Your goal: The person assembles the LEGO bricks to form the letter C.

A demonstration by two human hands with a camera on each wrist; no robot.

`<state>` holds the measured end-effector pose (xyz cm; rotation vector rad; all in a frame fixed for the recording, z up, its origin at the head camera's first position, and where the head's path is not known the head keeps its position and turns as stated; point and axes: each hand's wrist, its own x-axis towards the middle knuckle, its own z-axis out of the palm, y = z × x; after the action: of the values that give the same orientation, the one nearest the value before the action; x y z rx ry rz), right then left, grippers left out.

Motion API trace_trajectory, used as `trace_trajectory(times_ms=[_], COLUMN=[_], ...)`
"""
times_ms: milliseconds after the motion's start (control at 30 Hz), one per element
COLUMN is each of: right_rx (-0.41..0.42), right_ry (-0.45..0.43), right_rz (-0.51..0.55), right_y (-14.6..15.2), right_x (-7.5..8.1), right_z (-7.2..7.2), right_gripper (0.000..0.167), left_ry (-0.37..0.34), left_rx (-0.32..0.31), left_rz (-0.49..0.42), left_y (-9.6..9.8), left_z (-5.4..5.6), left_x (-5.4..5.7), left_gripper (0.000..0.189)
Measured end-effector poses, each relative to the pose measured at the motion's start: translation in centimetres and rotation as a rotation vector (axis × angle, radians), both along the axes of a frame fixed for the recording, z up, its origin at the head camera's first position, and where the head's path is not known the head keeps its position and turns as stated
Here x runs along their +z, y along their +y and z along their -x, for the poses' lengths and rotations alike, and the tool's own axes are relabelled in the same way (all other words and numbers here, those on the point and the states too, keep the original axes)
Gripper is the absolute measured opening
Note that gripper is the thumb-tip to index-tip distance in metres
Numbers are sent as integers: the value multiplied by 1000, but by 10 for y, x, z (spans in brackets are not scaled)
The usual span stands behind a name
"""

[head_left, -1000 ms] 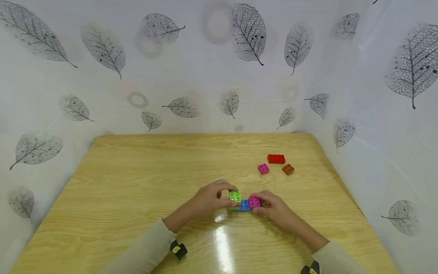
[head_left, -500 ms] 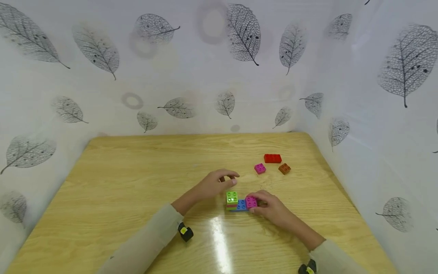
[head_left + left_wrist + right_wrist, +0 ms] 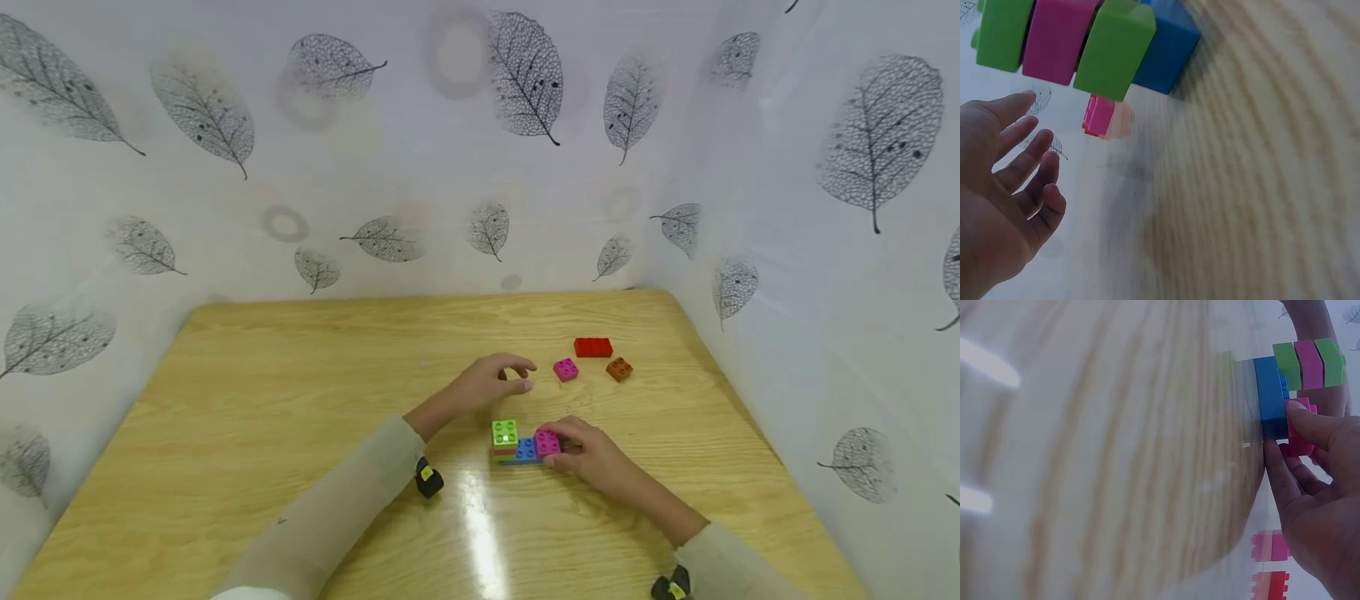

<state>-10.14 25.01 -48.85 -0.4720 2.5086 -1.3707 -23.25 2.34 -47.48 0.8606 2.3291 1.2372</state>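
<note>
A blue building brick (image 3: 527,450) lies on the table. At its left end stands a stack of green, pink and green bricks; the top green brick (image 3: 505,428) shows its studs. My right hand (image 3: 592,454) pinches a pink brick (image 3: 1299,427) at the right end of the blue one, thumb on the near side. Behind the stack, my left hand (image 3: 491,383) is in the air with loosely bent fingers, holding nothing. Its fingertips are just left of a loose pink brick (image 3: 566,370), apart from it. In the left wrist view the stack's lower green brick (image 3: 1115,53) is close.
A red brick (image 3: 593,347) and an orange-brown brick (image 3: 619,369) lie near the loose pink brick at the table's back right. A pale leaf-patterned curtain (image 3: 420,167) stands behind the wooden table (image 3: 300,375) and along its sides.
My left hand has let go of the green-topped stack and moved back and right toward the loose pink brick. My right hand still pinches its pink brick. The head view has shifted slightly.
</note>
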Motion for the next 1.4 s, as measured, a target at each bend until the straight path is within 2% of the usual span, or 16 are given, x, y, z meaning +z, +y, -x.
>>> trace_trajectory(times_ms=[200, 567, 700, 867, 1133, 1400], right_rx=[-9, -13, -12, -10, -6, -19], right_ry=[-6, -3, 1, -2, 10, -14], right_rz=[2, -12, -9, -10, -31, -33], right_y=[-1, -3, -3, -2, -1, -1], right_x=[0, -2, -1, -1, 0, 2], right_z=[-1, 0, -1, 0, 0, 0], right_gripper=[43, 42, 42, 42, 41, 39], left_ry=[36, 70, 80, 125, 137, 136], left_rx=[10, -41, -61, -71, -94, -171], left_rz=[27, 106, 136, 173, 165, 174], left_y=[15, 37, 46, 55, 61, 70], left_z=[19, 47, 52, 52, 60, 65], left_x=[-3, -9, -11, -8, -9, -9], left_gripper=[39, 44, 45, 45, 45, 46])
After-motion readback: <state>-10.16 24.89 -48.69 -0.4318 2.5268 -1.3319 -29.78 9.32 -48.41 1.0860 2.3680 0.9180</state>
